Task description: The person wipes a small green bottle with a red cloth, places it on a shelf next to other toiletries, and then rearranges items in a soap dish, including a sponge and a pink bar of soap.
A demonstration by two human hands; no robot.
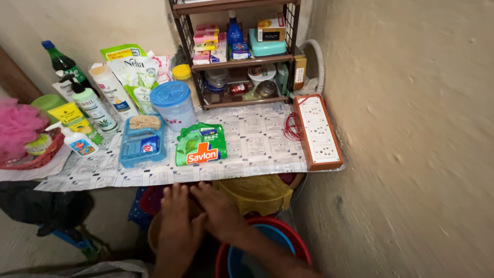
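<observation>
A: Start nearest the camera, at the bottom middle of the frame. What are the 2 hands doing?

B: The left hand (177,226) and the right hand (218,213) lie side by side, palms down, fingers stretched flat and released, gripping nothing. They press on something brown and round beneath them; it is mostly covered, so I cannot tell what it is.

A: And around them?

B: Just right of the wrists sits a round red plastic basin (293,239) with a blue tub (267,242) nested inside. Just above the fingertips is a yellow plastic bucket (257,193), tucked under the table edge.

A: So which step is this?

B: My judgement: the hands are settling on or reaching for the stored things under the table, with no grasp made yet. A next move would call for curling the fingers around a rim, and minding the table edge overhead.

A: Further back?

B: The table covered in printed paper (257,149) carries a green soap refill pouch (201,145) at centre, a blue plastic soap tray (142,141) to its left, and a blue lidded translucent jar (174,105) behind. An orange-edged white power strip (319,131) lies at the right, near the wall. At upper centre stands a dark wire shelf rack (236,51) of boxes and jars; bottles crowd the upper left.
</observation>
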